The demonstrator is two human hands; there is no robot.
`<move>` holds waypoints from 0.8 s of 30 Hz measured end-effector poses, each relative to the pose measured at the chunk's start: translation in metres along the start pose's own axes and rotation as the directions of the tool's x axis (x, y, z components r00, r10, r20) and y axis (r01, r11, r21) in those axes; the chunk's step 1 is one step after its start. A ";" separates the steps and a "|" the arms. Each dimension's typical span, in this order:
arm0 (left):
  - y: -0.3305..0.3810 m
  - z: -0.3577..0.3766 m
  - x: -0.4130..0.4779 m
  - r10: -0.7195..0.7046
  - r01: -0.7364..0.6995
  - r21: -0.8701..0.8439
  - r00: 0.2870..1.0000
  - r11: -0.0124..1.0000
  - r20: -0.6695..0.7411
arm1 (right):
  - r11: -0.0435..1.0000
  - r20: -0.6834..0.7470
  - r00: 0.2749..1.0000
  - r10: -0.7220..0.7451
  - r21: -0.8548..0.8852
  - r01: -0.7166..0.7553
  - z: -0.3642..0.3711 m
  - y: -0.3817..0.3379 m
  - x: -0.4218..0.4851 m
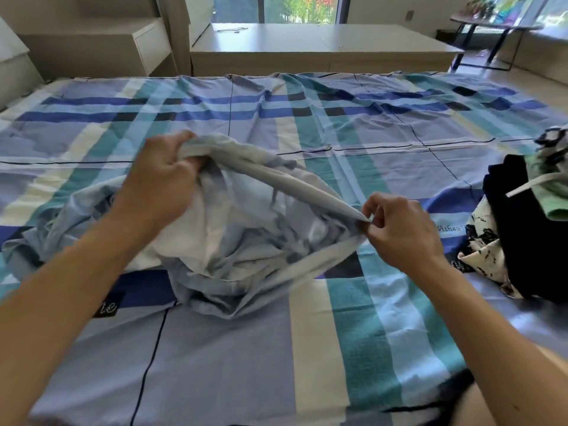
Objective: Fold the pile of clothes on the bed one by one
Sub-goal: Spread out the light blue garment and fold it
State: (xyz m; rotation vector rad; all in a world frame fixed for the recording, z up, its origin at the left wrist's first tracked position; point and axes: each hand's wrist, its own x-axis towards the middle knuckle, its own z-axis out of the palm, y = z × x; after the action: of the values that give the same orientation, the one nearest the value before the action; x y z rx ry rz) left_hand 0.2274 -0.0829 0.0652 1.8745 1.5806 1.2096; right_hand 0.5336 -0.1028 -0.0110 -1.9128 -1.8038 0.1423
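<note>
A crumpled pale blue and white garment point(242, 241) lies in the middle of the bed point(215, 348), partly lifted. My left hand point(159, 179) grips a bunched edge of it at the upper left. My right hand point(399, 229) pinches another edge of the same garment on the right, and a taut fold stretches between the two hands. At the right edge of the bed sits the pile of clothes point(522, 229): a black piece, a cream piece with black print and a green piece on top.
The bed carries a blue, teal and cream plaid sheet. Beyond its far edge stands a low wooden bench point(322, 44) under a window, with drawers point(147, 47) at the left. A dark-legged table point(495, 29) stands at the back right.
</note>
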 end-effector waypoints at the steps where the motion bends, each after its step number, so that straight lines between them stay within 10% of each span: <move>1: -0.008 -0.010 0.006 -0.096 0.092 -0.090 0.995 0.992 -0.037 | 0.999 0.007 0.999 0.041 0.023 -0.041 0.003 0.003 0.002; 8: -0.028 -0.033 0.015 -0.400 0.347 -0.411 0.915 0.843 -0.047 | 0.789 0.470 0.878 0.086 0.506 -0.348 0.055 -0.019 -0.005; 12: -0.029 -0.025 0.011 -0.399 0.370 -0.396 0.917 0.840 0.010 | 0.857 0.269 0.958 0.096 0.467 -0.217 0.090 -0.028 -0.012; 19: -0.030 -0.021 0.005 -0.495 0.481 -0.458 0.863 0.748 0.098 | 0.805 0.361 0.930 -0.068 0.571 -0.163 0.103 -0.042 -0.019; 24: -0.008 -0.049 0.033 -0.533 0.497 -0.480 0.843 0.723 0.070 | 0.486 0.240 0.940 0.243 0.808 -0.332 0.052 -0.055 0.026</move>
State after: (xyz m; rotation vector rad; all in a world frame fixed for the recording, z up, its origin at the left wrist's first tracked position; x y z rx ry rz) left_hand 0.1821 -0.0604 0.0973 0.9859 1.5098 1.2602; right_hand 0.4659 -0.0630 -0.0262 -1.4261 -1.0578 1.0504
